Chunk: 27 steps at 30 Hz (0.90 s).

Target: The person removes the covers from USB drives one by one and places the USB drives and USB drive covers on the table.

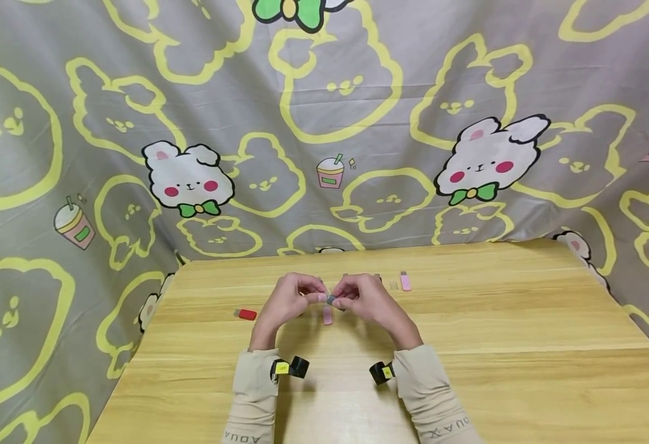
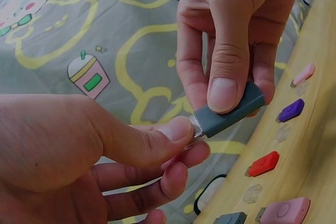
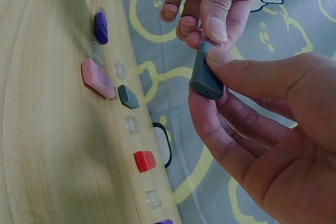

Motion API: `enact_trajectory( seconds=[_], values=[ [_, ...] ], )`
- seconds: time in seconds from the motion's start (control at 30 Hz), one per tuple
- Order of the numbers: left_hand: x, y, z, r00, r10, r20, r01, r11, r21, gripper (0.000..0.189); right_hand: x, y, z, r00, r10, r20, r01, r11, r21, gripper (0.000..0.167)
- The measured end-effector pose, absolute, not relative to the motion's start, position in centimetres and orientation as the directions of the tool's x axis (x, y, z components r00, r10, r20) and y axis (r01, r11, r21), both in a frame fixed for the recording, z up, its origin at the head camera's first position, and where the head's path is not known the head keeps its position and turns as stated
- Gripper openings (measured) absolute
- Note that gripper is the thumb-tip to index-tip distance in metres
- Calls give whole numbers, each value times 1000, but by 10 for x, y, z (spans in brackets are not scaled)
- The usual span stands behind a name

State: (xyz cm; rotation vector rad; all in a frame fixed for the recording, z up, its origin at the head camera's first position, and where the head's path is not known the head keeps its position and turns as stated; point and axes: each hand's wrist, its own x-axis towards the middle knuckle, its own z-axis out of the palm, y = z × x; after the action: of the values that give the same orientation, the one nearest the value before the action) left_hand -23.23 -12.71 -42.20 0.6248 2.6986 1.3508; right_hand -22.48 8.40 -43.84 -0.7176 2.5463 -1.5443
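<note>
My right hand (image 1: 371,300) pinches the body of a dark grey USB flash drive (image 2: 233,111) between thumb and fingers. At the drive's metal plug end, the left hand (image 1: 290,302) pinches a small clear cap (image 2: 196,128) between thumb and index finger. The cap is mostly hidden by those fingertips, and I cannot tell how far it covers the plug. In the right wrist view the grey drive (image 3: 206,80) is tilted, its rounded end towards the camera. Both hands meet above the wooden table, over a pink flash drive (image 1: 327,316).
On the table (image 1: 496,320) lie more flash drives: a red one (image 1: 247,314) at left, a pink one (image 1: 405,282) at right, a purple one (image 3: 101,28) and another grey one (image 3: 127,96). Small clear caps (image 3: 132,124) lie among them. A patterned curtain (image 1: 358,203) hangs behind.
</note>
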Motion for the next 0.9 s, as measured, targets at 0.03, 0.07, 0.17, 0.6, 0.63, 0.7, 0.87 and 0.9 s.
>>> enact_trajectory(
  seconds=[0.03,0.07,0.17,0.6,0.63,0.7,0.87,0.9],
  values=[
    [-233,-127,-422,-916,380,127,329,532,780,5,-225,84,-438,-888,-428,167,-347,384,-856,6],
    [-233,-128,-423,-916,381,127,329,531,781,4,-225,83,-438,-888,-429,164,-344,385,-856,6],
    [-234,-133,-424,-916,378,136,336,533,777,3,-226,84,-438,-885,-438,159,-346,390,-853,6],
    [-233,-174,-418,-975,168,144,214,540,814,4,-232,110,-446,-944,-312,106,-253,480,-840,9],
    [-233,-172,-418,-973,182,141,219,538,814,4,-233,110,-446,-948,-302,103,-245,485,-839,9],
    [-234,-167,-419,-970,200,139,227,539,811,5,-233,110,-447,-959,-268,92,-220,499,-838,8],
    [-235,-161,-420,-966,212,148,243,546,802,4,-232,107,-450,-989,-144,39,-111,529,-841,4],
    [-235,-161,-420,-965,211,152,246,548,799,4,-232,105,-451,-991,-127,29,-93,535,-840,4]
  ],
)
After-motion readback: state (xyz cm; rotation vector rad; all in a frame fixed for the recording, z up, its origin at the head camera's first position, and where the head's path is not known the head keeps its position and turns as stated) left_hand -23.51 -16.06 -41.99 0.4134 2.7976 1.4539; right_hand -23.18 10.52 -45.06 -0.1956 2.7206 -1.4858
